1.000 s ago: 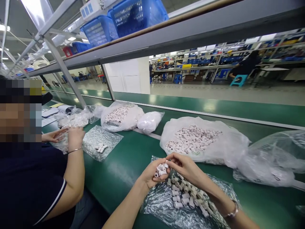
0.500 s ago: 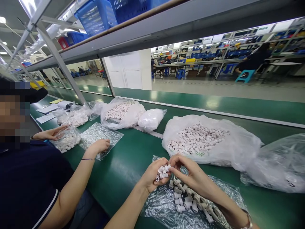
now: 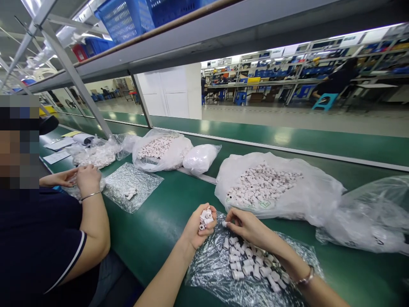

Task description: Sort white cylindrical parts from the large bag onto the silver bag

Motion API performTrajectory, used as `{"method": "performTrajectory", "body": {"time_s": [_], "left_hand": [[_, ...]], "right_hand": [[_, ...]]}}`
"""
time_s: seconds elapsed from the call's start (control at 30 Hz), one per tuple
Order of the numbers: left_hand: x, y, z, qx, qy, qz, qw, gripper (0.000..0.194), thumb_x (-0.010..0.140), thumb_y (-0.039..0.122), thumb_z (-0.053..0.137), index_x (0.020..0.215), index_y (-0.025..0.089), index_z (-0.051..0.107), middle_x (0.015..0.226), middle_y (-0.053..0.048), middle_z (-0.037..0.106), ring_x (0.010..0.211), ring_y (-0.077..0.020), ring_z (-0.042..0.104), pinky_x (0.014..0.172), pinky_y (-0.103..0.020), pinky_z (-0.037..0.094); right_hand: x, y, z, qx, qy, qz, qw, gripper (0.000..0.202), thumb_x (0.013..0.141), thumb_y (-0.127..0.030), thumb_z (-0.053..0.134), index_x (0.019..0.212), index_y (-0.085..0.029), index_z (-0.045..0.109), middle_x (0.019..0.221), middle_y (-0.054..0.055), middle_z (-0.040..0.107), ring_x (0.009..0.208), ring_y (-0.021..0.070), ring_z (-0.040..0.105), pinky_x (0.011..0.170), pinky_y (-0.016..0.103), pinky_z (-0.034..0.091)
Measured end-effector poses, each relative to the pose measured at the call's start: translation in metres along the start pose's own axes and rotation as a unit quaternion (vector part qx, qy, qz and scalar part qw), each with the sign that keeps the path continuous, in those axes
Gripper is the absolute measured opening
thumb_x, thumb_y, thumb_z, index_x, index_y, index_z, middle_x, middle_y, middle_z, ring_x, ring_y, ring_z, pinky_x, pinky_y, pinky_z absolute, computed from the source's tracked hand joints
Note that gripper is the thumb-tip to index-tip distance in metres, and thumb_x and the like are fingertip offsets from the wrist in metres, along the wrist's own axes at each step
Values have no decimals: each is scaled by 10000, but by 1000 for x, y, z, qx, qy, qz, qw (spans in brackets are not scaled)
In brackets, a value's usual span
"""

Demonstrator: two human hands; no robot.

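Several small white tee-shaped pipe fittings (image 3: 206, 218) lie cupped in my left hand (image 3: 198, 226), its fingers curled round them. A single white fitting (image 3: 225, 223) is pinched between the thumb and fingertips of my right hand (image 3: 244, 224), just right of the left hand. Below both hands a clear plastic bag (image 3: 207, 273) lies flat on the green table. More white fittings (image 3: 251, 260) are spread in a loose group on it, partly hidden by my right forearm. Behind my hands sits a big open bag (image 3: 319, 187) full of similar fittings.
At left a co-worker (image 3: 47, 234) handles a bag of white pieces, beside a flat clear bag (image 3: 118, 187) with a few on it. More filled bags (image 3: 162, 149) line the green table (image 3: 153, 238). An overhead shelf (image 3: 223, 38) holds blue baskets (image 3: 124, 19).
My right hand has moved apart from my left with one fitting in its fingers. The co-worker's hand has drawn back to their bag, leaving a few pieces on the flat bag.
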State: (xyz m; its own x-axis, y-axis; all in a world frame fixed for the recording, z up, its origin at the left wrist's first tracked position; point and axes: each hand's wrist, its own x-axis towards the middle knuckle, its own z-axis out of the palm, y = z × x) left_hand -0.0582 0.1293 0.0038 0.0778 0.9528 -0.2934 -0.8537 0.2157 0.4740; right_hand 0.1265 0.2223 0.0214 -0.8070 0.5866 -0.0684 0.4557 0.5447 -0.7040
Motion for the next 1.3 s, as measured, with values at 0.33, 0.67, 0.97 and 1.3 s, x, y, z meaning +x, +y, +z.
{"method": "performTrajectory", "body": {"time_s": [0.33,0.67,0.97,1.3], "left_hand": [[-1,-5,0,21,2,-12,1000,233,903,321,554,849,98,595,681,-3,543,401,-19,393,270,-119,148],[1,-21,9,86,30,-38,995,258,851,368,622,793,122,572,566,17,532,353,-36,442,274,-133,86],[1,-19,8,93,27,-37,995,251,846,374,618,815,131,562,610,-6,572,365,-38,448,286,-141,96],[1,-19,9,73,53,3,996,234,820,342,643,818,120,569,614,-6,564,355,-35,426,277,-138,96]], "right_hand": [[-3,-10,-8,-16,14,0,1000,150,948,-310,505,850,-220,573,708,-24,611,616,148,542,562,252,337],[-14,-42,1,0,53,-36,998,160,927,-398,591,906,-240,589,818,-13,645,642,148,546,567,257,366],[-11,-37,-8,95,31,-34,994,242,978,-424,515,913,-232,647,826,1,667,694,159,575,594,259,391],[-7,-31,-2,80,24,-40,996,228,974,-431,525,986,-231,636,845,3,671,700,158,591,604,256,404]]}}
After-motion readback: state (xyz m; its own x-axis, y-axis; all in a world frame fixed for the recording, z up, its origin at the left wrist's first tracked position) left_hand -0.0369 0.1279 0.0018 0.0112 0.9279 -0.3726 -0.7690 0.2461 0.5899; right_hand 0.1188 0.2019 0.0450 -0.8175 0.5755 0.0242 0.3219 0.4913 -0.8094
